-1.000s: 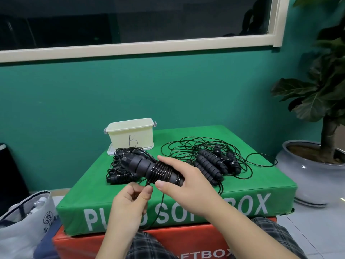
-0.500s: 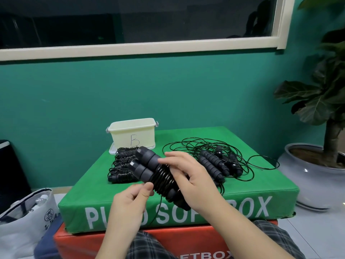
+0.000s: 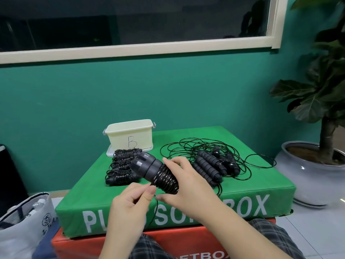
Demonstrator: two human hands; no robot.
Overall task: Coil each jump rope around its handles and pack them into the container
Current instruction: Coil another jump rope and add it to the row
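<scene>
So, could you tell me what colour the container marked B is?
Pale cream-yellow container, seen in the head view.

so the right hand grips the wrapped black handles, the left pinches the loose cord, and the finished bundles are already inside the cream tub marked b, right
Not quite. In the head view the finished coiled black rope bundles lie on the green padded box in front of the cream plastic tub marked B, not inside it. The rest holds: right hand grips the wrapped black handles, left hand pinches the loose cord.

plant [image 3: 324, 75] cropped, box lettering [image 3: 248, 206] (partly) hidden
</scene>
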